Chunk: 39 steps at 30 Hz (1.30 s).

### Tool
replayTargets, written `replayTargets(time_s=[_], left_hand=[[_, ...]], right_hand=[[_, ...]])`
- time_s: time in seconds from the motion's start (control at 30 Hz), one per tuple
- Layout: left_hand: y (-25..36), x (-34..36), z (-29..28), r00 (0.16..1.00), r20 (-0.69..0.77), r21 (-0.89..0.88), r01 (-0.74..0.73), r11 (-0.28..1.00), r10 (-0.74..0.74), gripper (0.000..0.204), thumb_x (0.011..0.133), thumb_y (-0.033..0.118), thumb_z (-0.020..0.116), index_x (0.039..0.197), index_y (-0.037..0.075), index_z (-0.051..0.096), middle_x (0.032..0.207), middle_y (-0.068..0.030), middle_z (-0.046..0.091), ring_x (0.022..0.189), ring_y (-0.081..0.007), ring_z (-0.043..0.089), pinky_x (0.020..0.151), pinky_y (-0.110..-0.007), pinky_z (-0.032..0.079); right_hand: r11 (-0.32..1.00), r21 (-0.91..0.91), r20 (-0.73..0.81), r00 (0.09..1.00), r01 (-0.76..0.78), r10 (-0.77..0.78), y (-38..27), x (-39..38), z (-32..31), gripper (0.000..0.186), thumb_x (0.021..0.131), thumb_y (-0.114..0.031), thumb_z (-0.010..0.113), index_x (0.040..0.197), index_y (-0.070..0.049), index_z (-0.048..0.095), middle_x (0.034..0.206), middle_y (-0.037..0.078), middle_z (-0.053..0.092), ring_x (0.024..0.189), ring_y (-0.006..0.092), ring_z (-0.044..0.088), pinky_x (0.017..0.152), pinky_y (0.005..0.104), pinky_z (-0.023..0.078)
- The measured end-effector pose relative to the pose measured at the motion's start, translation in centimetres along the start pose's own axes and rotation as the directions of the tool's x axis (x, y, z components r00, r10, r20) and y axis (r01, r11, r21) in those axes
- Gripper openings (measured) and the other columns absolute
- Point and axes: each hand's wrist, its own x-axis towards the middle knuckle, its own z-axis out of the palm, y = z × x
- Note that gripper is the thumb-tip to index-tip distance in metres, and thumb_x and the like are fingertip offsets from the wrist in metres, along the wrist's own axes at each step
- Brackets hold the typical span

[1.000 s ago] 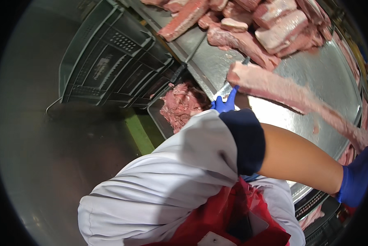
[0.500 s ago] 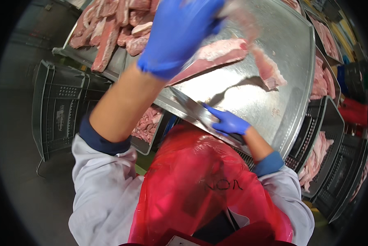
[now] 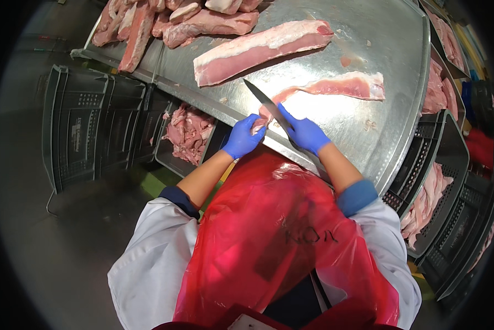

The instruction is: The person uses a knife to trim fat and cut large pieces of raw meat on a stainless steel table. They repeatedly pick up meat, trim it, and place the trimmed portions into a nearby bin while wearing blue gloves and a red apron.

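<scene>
At the near edge of the steel table (image 3: pixel 362 143), my blue-gloved left hand (image 3: pixel 245 136) is closed on the near end of a long, thin pink and white meat strip (image 3: pixel 348 88), which stretches across to the right. My blue-gloved right hand (image 3: pixel 304 132) holds a long knife (image 3: pixel 260 96) just beside it, its blade angled up and left over the strip; its handle is hidden in my fingers. Beyond them a long slab of meat (image 3: pixel 263 54) with a white fat layer lies on the steel.
A heap of meat pieces (image 3: pixel 203 25) lies at the top left. Dark crates (image 3: pixel 79 126) stand at left, beside a container of trimmings (image 3: pixel 186 132). More crates (image 3: pixel 450 214) and trays of meat (image 3: pixel 436 88) line the right side. My red plastic apron (image 3: pixel 280 231) is below my hands.
My left hand has come down from high over the table to the near edge, with the strip in it. My right hand and knife have moved up. The slab lies higher in view.
</scene>
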Motion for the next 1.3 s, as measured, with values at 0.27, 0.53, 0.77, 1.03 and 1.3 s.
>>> replayTargets(time_s=[0.27,0.53,0.77,1.03,1.3], left_hand=[[-1.7,3.6,-2.5,0.959,-0.261,0.05,-0.104,0.993,0.114,0.021,0.091,0.014,0.064,0.108,0.001,0.066,0.094,-0.0145,0.071,0.088,-0.0202,0.067,0.078,-0.036,0.053],[-8.2,0.7,-6.6,0.838,-0.539,-0.178,-0.012,0.984,-0.087,0.027,0.096,0.017,0.065,0.116,-0.001,0.064,0.108,-0.0113,0.07,0.093,-0.0173,0.064,0.085,-0.033,0.052],[-14.4,-4.4,-22.4,0.816,-0.564,0.152,0.252,0.956,-0.125,0.045,0.091,0.022,0.071,0.126,-0.003,0.06,0.118,-0.0174,0.067,0.107,-0.0254,0.064,0.095,-0.038,0.051],[0.4,9.7,-2.6,0.94,-0.017,0.581,-0.269,0.768,0.341,0.071,0.079,0.026,0.078,0.14,0.002,0.052,0.132,-0.0245,0.058,0.123,-0.0406,0.055,0.106,-0.047,0.042],[16.5,18.7,18.2,0.872,0.421,0.672,-0.484,0.561,0.248,0.031,0.089,0.017,0.057,0.116,0.0,0.059,0.12,-0.0252,0.059,0.116,-0.0395,0.06,0.096,-0.049,0.05]], right_hand=[[0.963,-0.269,0.241,0.968,-0.001,0.068,-1.7,-1.6,-4.0,0.091,0.085,-0.002,0.051,0.162,-0.028,0.012,0.093,0.023,0.07,0.081,0.0389,0.07,0.076,0.0488,0.055],[0.961,-0.256,0.31,0.933,-0.105,0.185,-1.3,-7.5,-5.9,0.084,0.09,-0.002,0.044,0.162,-0.033,0.015,0.099,0.025,0.07,0.085,0.0411,0.069,0.078,0.0502,0.054],[0.995,0.032,0.257,0.963,-0.094,0.082,1.6,-11.5,-7.0,0.076,0.095,-0.014,0.049,0.161,-0.032,0.018,0.09,0.024,0.069,0.086,0.0414,0.069,0.082,0.0487,0.054],[0.8,0.407,-0.5,0.627,-0.44,0.598,13.0,-12.5,-10.3,0.079,0.096,-0.013,0.053,0.163,-0.03,0.014,0.077,0.014,0.067,0.059,0.0199,0.065,0.059,0.0372,0.055],[0.631,0.323,-0.497,0.441,-0.705,0.747,14.9,-5.8,-8.6,0.078,0.1,-0.024,0.046,0.162,-0.026,-0.001,0.096,0.031,0.07,0.084,0.0427,0.071,0.074,0.0493,0.057]])
